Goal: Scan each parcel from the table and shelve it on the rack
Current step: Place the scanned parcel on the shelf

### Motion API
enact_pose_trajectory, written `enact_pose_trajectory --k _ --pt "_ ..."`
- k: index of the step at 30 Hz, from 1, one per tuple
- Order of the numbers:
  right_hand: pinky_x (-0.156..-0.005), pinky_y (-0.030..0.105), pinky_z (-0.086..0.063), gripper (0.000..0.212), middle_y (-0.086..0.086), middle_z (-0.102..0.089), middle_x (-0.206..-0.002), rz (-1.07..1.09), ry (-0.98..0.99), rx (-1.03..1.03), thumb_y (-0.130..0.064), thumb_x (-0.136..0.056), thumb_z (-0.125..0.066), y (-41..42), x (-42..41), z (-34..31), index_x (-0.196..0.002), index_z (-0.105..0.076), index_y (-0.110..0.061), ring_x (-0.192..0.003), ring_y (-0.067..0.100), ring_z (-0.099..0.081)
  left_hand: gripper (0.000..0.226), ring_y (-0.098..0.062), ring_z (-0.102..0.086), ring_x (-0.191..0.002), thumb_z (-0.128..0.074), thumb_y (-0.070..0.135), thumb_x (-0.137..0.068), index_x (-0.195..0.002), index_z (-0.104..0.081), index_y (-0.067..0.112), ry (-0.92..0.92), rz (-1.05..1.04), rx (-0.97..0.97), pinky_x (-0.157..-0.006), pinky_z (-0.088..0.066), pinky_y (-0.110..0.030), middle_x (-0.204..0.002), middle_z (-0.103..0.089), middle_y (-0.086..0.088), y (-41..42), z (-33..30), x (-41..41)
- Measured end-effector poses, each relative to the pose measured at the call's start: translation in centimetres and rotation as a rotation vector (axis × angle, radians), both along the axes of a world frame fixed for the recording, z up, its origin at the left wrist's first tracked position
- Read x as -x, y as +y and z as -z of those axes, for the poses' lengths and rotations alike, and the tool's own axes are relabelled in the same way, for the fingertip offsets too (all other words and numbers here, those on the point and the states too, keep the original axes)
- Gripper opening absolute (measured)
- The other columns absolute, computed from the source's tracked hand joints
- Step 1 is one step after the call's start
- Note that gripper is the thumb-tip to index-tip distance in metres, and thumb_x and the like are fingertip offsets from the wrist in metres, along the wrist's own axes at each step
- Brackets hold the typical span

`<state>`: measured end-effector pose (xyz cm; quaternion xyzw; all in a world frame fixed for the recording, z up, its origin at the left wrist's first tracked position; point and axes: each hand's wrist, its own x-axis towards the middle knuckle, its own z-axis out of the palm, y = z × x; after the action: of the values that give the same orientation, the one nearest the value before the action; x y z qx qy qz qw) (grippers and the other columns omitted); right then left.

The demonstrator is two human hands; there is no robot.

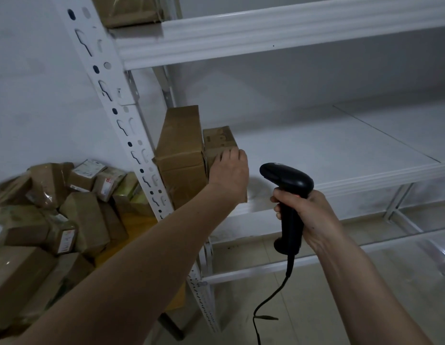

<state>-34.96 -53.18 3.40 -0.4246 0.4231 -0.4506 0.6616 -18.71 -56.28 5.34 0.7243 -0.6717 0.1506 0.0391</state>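
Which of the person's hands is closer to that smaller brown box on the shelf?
The left. The left hand rests on the near end of the small box, beside the bigger box. The right hand is off to the box's right and lower, gripping the black scanner.

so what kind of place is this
Probably a parcel sorting or storage room: a white metal rack holding taped cardboard parcels, a pile of labelled parcels at left, and a handheld barcode scanner in the right hand.
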Motion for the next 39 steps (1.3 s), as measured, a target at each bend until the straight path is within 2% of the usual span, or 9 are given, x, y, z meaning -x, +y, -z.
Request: enact_pose_trajectory --k 4,8,11,16,20,27,32,36,39 --pt "-0.061 0.029 -0.051 0.010 0.013 -0.067 -0.075 -0.026 -0.005 -0.013 -0.001 -0.082 -0.069 0.6 -0.7 0.1 -0.092 -0.067 0.000 -0.060 0.017 -0.058 0.059 -0.026 -0.037 -0.130 -0.055 0.007 -0.090 -0.144 -0.030 0.006 0.057 0.038 0.036 -0.111 -0.029 -0.035 -0.142 -0.038 -0.013 0.4 0.5 -0.5" --pt "-0.061 0.028 -0.052 0.013 0.012 -0.068 -0.075 -0.030 -0.005 -0.008 -0.002 -0.083 -0.069 1.0 -1.4 0.1 -0.095 -0.067 0.001 -0.060 0.016 -0.059 0.055 -0.029 -0.034 -0.135 -0.051 0.000 -0.089 -0.142 -0.039 0.004 0.276 0.160 0.209 -0.113 -0.031 -0.037 -0.144 -0.041 -0.015 2.7 0.8 -1.0" --pt "-0.063 0.029 -0.053 0.016 0.012 -0.069 -0.075 -0.062 -0.007 0.013 -0.002 -0.082 -0.069 1.6 -2.1 -0.2 -0.098 -0.067 0.000 -0.061 0.016 -0.061 0.038 -0.025 -0.057 -0.102 -0.055 -0.007 -0.079 -0.114 -0.065 0.004 0.399 0.274 0.460 -0.078 -0.049 -0.030 -0.110 -0.063 -0.011 5.0 1.6 -2.0" --pt "-0.064 0.028 -0.052 0.019 0.012 -0.068 -0.074 -0.199 0.000 0.043 -0.001 -0.082 -0.068 3.3 -4.7 -0.6 -0.101 -0.067 0.001 -0.063 0.016 -0.060 0.026 -0.013 -0.057 -0.059 -0.041 0.026 -0.088 -0.086 -0.065 0.014 0.464 0.179 0.394 -0.050 -0.044 -0.025 -0.070 -0.063 0.003 8.5 4.4 -5.5" --pt "-0.067 0.029 -0.053 0.020 0.012 -0.069 -0.079 -0.304 0.071 0.045 -0.002 -0.081 -0.069 5.0 -8.1 -0.1 -0.101 -0.068 0.000 -0.067 0.017 -0.061 0.022 -0.016 -0.057 -0.061 -0.041 0.024 -0.099 -0.084 -0.057 0.019 0.489 -0.023 0.193 -0.049 -0.038 -0.024 -0.072 -0.061 0.002 10.8 6.6 -10.0" --pt "-0.066 0.028 -0.053 0.015 0.015 -0.066 -0.078 -0.402 0.171 0.023 0.000 -0.081 -0.070 7.7 -16.2 1.5 -0.096 -0.069 0.002 -0.064 0.017 -0.060 0.024 -0.016 -0.054 -0.064 -0.042 0.022 -0.098 -0.087 -0.062 0.016 0.536 -0.255 0.075 -0.051 -0.033 -0.027 -0.075 -0.062 0.001 15.0 8.5 -18.4" --pt "-0.070 0.035 -0.051 0.010 0.014 -0.068 -0.076 -0.446 0.201 -0.048 -0.003 -0.081 -0.072 9.3 -23.1 2.6 -0.091 -0.070 -0.001 -0.065 0.020 -0.060 0.021 -0.014 -0.054 -0.066 -0.044 0.022 -0.097 -0.086 -0.061 0.021 0.559 -0.367 0.019 -0.050 -0.036 -0.026 -0.074 -0.059 0.006 17.8 9.2 -25.1" --pt "-0.059 0.025 -0.053 0.005 0.010 -0.068 -0.071 -0.432 0.236 -0.060 -0.002 -0.081 -0.072 10.9 -28.8 3.7 -0.086 -0.070 -0.001 -0.059 0.016 -0.061 0.020 -0.016 -0.061 -0.075 -0.044 0.021 -0.096 -0.090 -0.063 0.023 0.586 -0.433 -0.021 -0.063 -0.052 -0.033 -0.082 -0.065 0.006 20.4 10.1 -30.5" --pt "-0.059 0.026 -0.052 0.004 0.011 -0.066 -0.072 -0.452 0.262 -0.059 -0.002 -0.082 -0.071 12.2 -33.0 4.4 -0.085 -0.070 0.000 -0.060 0.017 -0.060 0.016 -0.013 -0.058 -0.076 -0.047 0.021 -0.095 -0.094 -0.062 0.023 0.619 -0.465 -0.034 -0.066 -0.046 -0.029 -0.082 -0.061 0.008 22.6 10.7 -34.4"
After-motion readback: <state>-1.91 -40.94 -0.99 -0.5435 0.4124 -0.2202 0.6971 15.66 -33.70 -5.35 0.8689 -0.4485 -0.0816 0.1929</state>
